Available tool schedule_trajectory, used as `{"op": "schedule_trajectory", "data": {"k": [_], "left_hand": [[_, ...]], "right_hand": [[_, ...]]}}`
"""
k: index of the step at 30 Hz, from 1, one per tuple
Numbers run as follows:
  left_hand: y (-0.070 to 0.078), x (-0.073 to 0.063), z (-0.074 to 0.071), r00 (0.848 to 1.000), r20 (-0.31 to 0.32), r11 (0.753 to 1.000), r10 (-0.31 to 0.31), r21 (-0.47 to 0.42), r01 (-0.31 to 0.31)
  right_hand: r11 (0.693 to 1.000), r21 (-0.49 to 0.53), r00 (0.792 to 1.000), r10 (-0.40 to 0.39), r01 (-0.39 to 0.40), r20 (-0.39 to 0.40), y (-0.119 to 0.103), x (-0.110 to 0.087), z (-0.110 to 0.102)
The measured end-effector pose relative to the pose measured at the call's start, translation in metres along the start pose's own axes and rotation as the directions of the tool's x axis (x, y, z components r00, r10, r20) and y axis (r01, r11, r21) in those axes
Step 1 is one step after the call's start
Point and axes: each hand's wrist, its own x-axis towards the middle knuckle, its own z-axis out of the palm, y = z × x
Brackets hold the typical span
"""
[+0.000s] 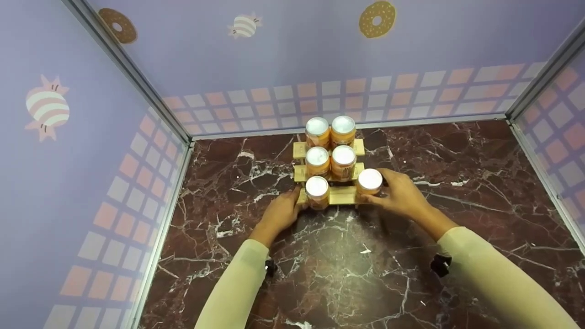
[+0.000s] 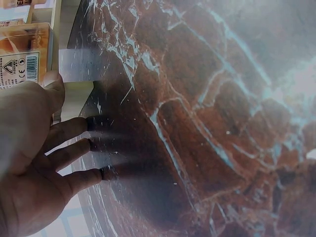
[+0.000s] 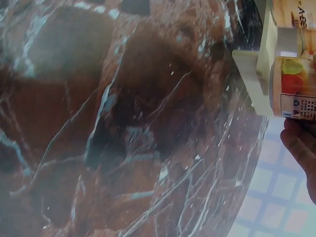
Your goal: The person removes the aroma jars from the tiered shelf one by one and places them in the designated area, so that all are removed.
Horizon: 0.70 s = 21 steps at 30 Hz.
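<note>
A wooden stepped rack [image 1: 342, 195] stands on the table with cans on its tiers. The cans have pale lids and orange labels. My right hand [image 1: 402, 194] holds a can [image 1: 369, 182] at the right end of the front tier, thumb on the near side and fingers round the far side. In the right wrist view this can [image 3: 296, 89] sits right at the plank. My left hand [image 1: 279, 211] is at the left end of the front tier, beside another can [image 1: 317, 192]. In the left wrist view its thumb lies against the plank and its other fingers extend, spread apart.
Two cans [image 1: 330, 162] stand side by side on the middle tier, and two more [image 1: 330, 132] on the back tier. Purple patterned walls [image 1: 301, 55] enclose the dark marbled table [image 1: 228, 196] at the back and sides. The rack stands near the back wall.
</note>
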Motion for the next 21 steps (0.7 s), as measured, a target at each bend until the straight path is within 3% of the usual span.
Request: {"op": "schedule_trajectory", "data": {"k": [11, 19, 21], "left_hand": [[0.001, -0.001, -0.002, 1.0, 0.015, 1.0, -0.003, -0.006, 0.003], [0.002, -0.001, -0.003, 1.0, -0.014, 0.999, 0.027, -0.027, -0.027], [0.013, -0.007, -0.018, 1.0, -0.003, 0.999, 0.018, -0.041, -0.018]], "right_hand": [[0.997, 0.013, 0.997, 0.074, -0.074, -0.009, 0.022, -0.002, -0.015], [0.99, 0.028, 0.99, 0.142, -0.141, -0.025, 0.032, 0.0, -0.013], [0.989, 0.022, 0.988, 0.149, -0.148, -0.03, 0.035, 0.0, -0.011]]}}
